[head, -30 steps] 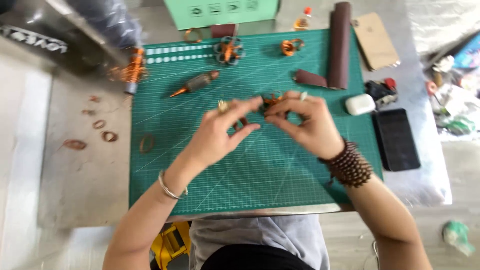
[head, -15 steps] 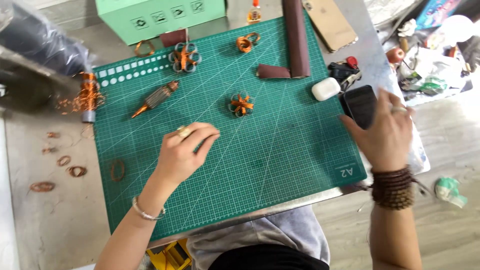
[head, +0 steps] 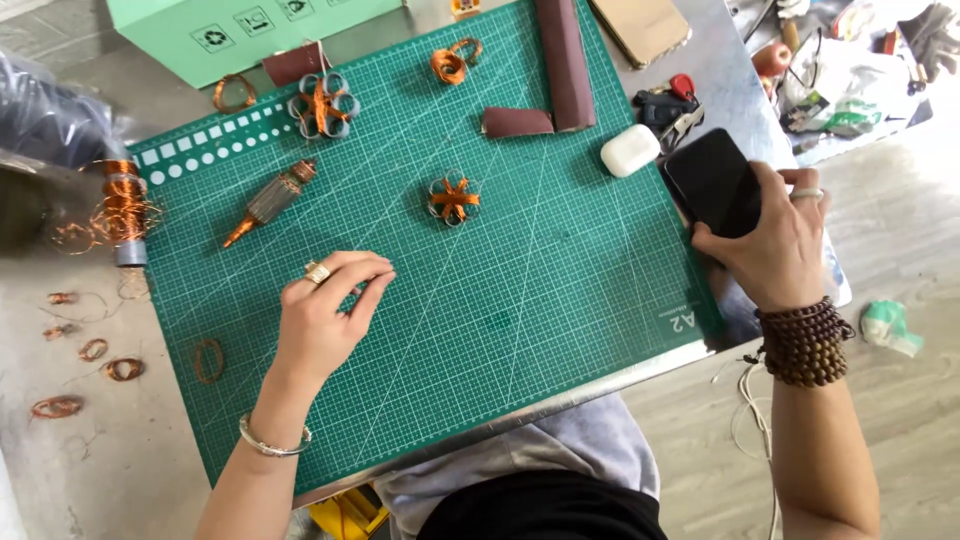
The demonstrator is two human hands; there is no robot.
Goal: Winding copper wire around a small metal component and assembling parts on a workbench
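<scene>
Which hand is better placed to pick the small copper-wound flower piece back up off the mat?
Left. The left hand rests empty on the green mat near the copper-wound piece; the right hand grips a black phone.

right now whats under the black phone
The right hand holds the black phone over the right edge of the green cutting mat and the metal table. Whatever lies directly beneath the phone is covered.
</scene>
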